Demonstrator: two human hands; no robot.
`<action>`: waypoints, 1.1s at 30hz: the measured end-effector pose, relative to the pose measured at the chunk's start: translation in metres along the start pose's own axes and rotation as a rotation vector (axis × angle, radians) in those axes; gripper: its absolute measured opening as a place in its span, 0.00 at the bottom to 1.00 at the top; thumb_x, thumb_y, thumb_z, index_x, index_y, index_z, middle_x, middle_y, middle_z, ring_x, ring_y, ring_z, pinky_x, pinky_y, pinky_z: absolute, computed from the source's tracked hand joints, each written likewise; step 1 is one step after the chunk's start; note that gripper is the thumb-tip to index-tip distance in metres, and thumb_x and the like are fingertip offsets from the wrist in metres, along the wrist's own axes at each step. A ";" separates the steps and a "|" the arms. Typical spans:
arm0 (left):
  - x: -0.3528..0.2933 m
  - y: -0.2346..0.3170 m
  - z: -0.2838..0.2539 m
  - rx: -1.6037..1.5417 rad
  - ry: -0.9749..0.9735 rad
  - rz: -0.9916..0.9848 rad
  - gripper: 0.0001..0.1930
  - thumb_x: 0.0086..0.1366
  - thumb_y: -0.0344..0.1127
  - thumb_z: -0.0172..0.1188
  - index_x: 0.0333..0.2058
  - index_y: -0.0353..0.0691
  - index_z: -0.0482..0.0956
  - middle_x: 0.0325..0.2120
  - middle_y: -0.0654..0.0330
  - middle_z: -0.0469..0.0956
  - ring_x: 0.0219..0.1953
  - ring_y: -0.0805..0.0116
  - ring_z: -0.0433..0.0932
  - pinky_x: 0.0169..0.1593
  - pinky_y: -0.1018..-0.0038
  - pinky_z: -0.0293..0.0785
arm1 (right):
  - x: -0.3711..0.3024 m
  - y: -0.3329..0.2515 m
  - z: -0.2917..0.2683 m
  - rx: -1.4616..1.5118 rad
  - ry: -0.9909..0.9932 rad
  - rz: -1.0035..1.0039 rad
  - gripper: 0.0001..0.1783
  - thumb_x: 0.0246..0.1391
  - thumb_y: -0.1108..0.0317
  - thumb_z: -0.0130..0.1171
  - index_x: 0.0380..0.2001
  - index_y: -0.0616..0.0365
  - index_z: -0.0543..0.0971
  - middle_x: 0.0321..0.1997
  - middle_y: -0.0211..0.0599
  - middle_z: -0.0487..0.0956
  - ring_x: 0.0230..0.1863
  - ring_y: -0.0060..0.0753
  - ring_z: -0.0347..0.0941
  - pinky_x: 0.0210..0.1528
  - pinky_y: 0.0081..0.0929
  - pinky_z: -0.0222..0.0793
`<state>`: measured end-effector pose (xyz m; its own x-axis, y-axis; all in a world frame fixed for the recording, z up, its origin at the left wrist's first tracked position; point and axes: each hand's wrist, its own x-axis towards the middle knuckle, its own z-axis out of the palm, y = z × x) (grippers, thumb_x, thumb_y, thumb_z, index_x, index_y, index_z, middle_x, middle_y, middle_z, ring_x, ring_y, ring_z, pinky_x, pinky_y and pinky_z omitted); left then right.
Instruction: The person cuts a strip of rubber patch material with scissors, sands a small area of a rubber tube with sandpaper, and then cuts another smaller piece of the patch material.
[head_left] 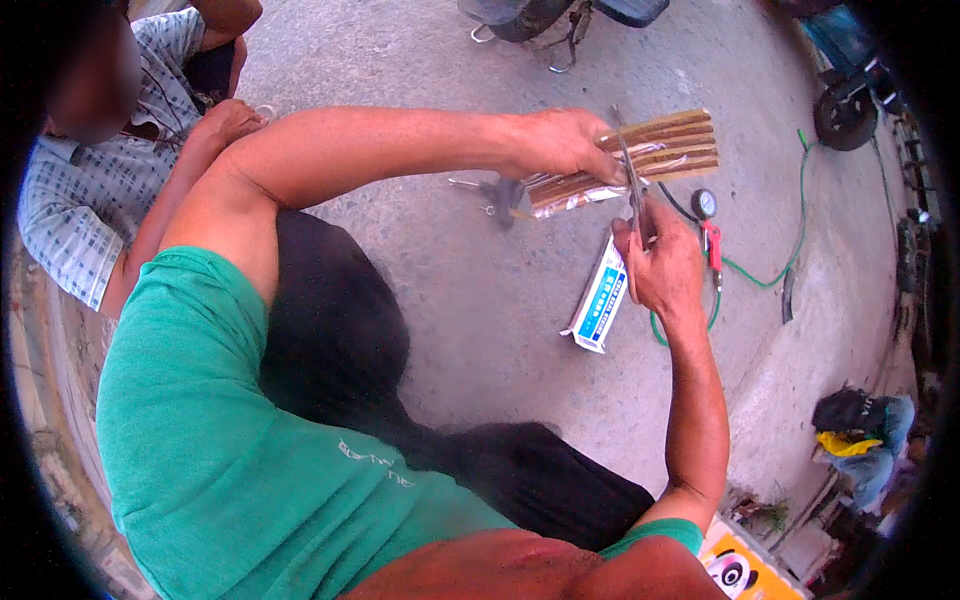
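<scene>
My left hand (565,140) grips a sheet of brown tyre repair strips (675,145), laid side by side in clear plastic. In my right hand (668,260) is a pair of scissors (634,185), its handles inside my fingers. The blades cross the sheet close to my left fingertips, and strips show on both sides of them. Just below my right hand a white and blue box (598,305) is tilted; whether my fingers touch it or it rests on the ground I cannot tell.
A tyre gauge (704,204) with a red handle and green hose (765,283) lies right of my hands. A dark item with metal rings (500,200) is on the concrete (470,330). Another person (80,220) sits at left. A black wheel (845,115) stands far right.
</scene>
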<state>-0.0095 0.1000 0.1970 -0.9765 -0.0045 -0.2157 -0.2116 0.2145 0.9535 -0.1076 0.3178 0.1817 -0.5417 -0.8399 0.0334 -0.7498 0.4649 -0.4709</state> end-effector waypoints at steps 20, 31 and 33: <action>-0.004 -0.010 -0.002 0.111 0.085 -0.043 0.16 0.65 0.41 0.62 0.43 0.32 0.83 0.33 0.57 0.82 0.34 0.67 0.78 0.42 0.66 0.74 | -0.006 0.006 0.017 0.341 -0.073 0.012 0.18 0.51 0.67 0.63 0.44 0.65 0.77 0.36 0.53 0.79 0.37 0.52 0.79 0.40 0.45 0.74; 0.001 -0.015 -0.003 0.124 0.084 0.040 0.18 0.63 0.41 0.63 0.44 0.32 0.83 0.34 0.56 0.83 0.36 0.67 0.79 0.45 0.66 0.74 | -0.003 -0.001 0.019 0.116 -0.027 0.146 0.19 0.48 0.67 0.66 0.41 0.62 0.73 0.31 0.54 0.80 0.35 0.55 0.80 0.38 0.47 0.74; -0.002 -0.007 -0.002 0.220 0.076 -0.024 0.18 0.63 0.41 0.64 0.45 0.32 0.83 0.34 0.55 0.83 0.36 0.66 0.79 0.45 0.66 0.75 | -0.002 -0.009 0.018 0.165 -0.109 0.164 0.19 0.47 0.68 0.65 0.41 0.63 0.72 0.30 0.56 0.80 0.36 0.57 0.80 0.39 0.48 0.74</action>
<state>-0.0059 0.0969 0.1916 -0.9735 -0.0835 -0.2131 -0.2283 0.4211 0.8778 -0.0931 0.3107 0.1696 -0.6002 -0.7863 -0.1466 -0.5779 0.5530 -0.6001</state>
